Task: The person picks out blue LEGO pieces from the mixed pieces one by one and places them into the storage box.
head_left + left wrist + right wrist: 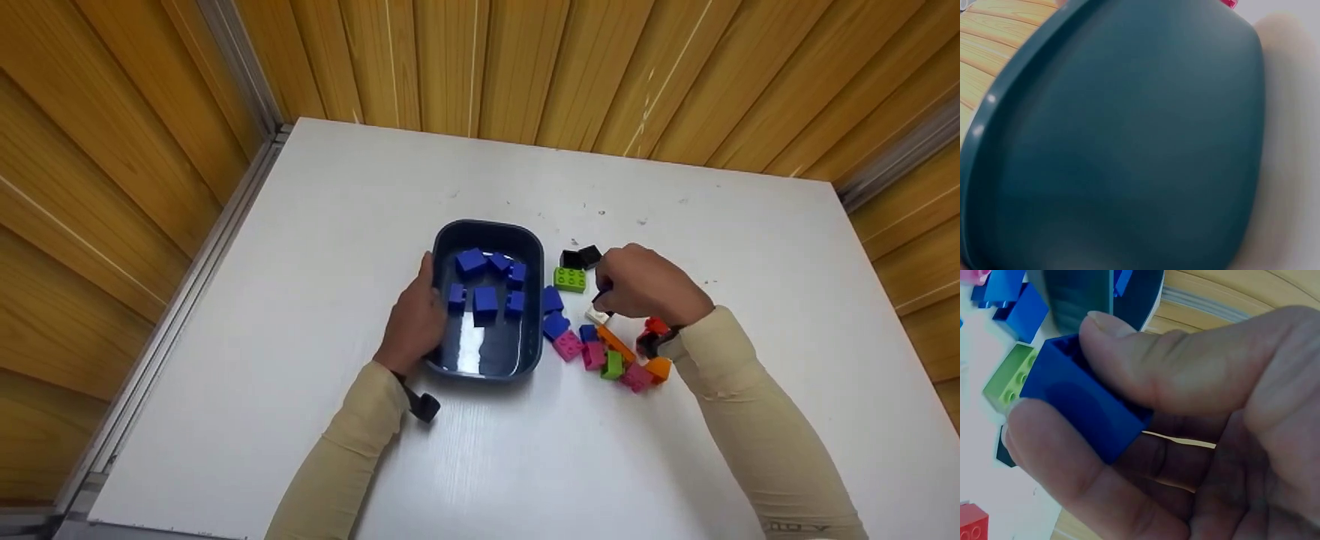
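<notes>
Sorting blue bricks into the dark blue tub (529, 247): right hand (637, 285) pinches a blue brick (1081, 402) at the tub's 3 o'clock, above the loose pile (611, 352) on the counter (300, 225). Left hand (416, 319) grips the tub's 9 o'clock rim. Next probably calls for carrying toward 9 o'clock and releasing over the tub.

Setting: enclosed recording booth | white table (525, 450) boxed by wood-look panel walls (112, 187) | metal corner trim (240, 67) | toy bricks (600, 352), no household furnishings
</notes>
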Demonstrator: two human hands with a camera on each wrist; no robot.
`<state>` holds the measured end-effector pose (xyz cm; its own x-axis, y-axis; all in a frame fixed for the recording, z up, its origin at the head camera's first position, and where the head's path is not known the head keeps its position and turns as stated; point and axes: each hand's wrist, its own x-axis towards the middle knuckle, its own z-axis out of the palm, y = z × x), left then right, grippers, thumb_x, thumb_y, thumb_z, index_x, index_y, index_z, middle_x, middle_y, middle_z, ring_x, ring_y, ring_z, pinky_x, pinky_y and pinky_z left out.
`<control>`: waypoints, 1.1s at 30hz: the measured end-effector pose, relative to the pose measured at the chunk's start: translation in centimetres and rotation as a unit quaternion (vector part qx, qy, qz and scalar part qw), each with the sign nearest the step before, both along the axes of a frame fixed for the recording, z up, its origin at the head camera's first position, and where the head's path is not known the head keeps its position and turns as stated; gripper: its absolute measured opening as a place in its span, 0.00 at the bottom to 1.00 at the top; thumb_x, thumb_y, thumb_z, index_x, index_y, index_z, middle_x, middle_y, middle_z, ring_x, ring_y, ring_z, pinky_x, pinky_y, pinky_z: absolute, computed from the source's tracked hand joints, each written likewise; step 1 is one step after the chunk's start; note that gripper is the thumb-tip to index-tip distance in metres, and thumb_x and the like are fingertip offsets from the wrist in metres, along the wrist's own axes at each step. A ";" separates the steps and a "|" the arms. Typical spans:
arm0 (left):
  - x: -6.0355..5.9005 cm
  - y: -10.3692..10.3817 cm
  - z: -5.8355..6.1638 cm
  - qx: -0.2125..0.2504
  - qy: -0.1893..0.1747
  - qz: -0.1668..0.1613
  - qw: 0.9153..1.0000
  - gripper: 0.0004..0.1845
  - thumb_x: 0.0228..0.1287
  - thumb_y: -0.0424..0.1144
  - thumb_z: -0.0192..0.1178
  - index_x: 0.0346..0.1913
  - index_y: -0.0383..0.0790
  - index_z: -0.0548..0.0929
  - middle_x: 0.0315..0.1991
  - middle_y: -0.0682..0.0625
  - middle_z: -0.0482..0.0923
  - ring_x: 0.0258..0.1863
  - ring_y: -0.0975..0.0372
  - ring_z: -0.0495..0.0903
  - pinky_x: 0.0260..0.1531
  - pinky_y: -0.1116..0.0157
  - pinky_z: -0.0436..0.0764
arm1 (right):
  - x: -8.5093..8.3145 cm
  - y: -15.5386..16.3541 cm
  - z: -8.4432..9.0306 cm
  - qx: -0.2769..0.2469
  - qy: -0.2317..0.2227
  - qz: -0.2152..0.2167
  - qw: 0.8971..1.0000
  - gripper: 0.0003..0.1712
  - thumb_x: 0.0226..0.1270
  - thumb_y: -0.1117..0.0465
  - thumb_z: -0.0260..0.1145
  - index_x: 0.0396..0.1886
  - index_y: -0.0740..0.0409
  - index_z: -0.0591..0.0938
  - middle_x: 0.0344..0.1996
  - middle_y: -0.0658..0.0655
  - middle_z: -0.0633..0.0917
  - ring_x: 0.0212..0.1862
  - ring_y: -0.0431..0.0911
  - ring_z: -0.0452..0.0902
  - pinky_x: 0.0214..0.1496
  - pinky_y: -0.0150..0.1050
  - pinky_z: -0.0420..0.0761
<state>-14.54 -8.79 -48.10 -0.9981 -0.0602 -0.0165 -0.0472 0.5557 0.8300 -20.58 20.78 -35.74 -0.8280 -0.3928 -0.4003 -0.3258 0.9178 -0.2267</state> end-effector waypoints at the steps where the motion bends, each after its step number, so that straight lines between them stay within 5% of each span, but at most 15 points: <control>1: 0.0 0.0 0.0 -0.001 0.001 0.000 1.000 0.33 0.80 0.34 0.40 0.85 0.37 0.49 0.80 0.38 0.63 0.78 0.48 0.66 0.77 0.49 0.68 | -0.1 -0.2 0.0 0.004 0.000 0.001 1.000 0.05 0.62 0.61 0.78 0.33 0.59 0.92 0.27 0.56 0.88 0.28 0.49 0.79 0.32 0.38 0.83; 11: 0.0 0.0 0.2 -0.005 -0.005 -0.001 1.000 0.33 0.80 0.34 0.38 0.85 0.37 0.49 0.79 0.37 0.65 0.77 0.48 0.68 0.76 0.48 0.69 | -0.1 -1.7 0.4 -0.005 0.018 0.030 0.999 0.05 0.61 0.65 0.76 0.26 0.60 0.89 0.19 0.52 0.79 0.23 0.45 0.73 0.26 0.34 0.74; 17: -0.1 0.0 0.2 -0.006 -0.002 -0.002 1.000 0.34 0.80 0.34 0.39 0.85 0.37 0.48 0.79 0.37 0.65 0.74 0.48 0.71 0.74 0.48 0.71 | -0.1 -2.4 0.5 -0.003 0.023 0.032 0.999 0.04 0.60 0.66 0.75 0.26 0.61 0.89 0.23 0.55 0.84 0.25 0.47 0.76 0.28 0.35 0.78; 26: 0.0 0.0 -0.1 -0.004 0.003 -0.006 1.000 0.33 0.80 0.34 0.39 0.84 0.36 0.49 0.79 0.37 0.64 0.78 0.47 0.67 0.76 0.48 0.69 | -0.1 -3.4 0.6 0.003 0.021 0.042 0.999 0.08 0.60 0.67 0.73 0.22 0.60 0.85 0.15 0.50 0.69 0.21 0.45 0.71 0.23 0.34 0.70; 33: -0.1 0.0 -0.2 -0.006 0.002 -0.007 1.000 0.34 0.80 0.34 0.40 0.85 0.37 0.49 0.79 0.37 0.65 0.76 0.48 0.69 0.75 0.48 0.70 | 0.0 -4.1 0.6 -0.007 0.035 0.067 0.997 0.07 0.58 0.66 0.75 0.22 0.59 0.87 0.16 0.51 0.79 0.20 0.44 0.73 0.23 0.34 0.72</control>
<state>-14.60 -8.81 -48.25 -0.9989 -0.0459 -0.0126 -0.0364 0.5666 0.8232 -20.62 16.63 -35.14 -0.7930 -0.5077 -0.3368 -0.4615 0.8614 -0.2122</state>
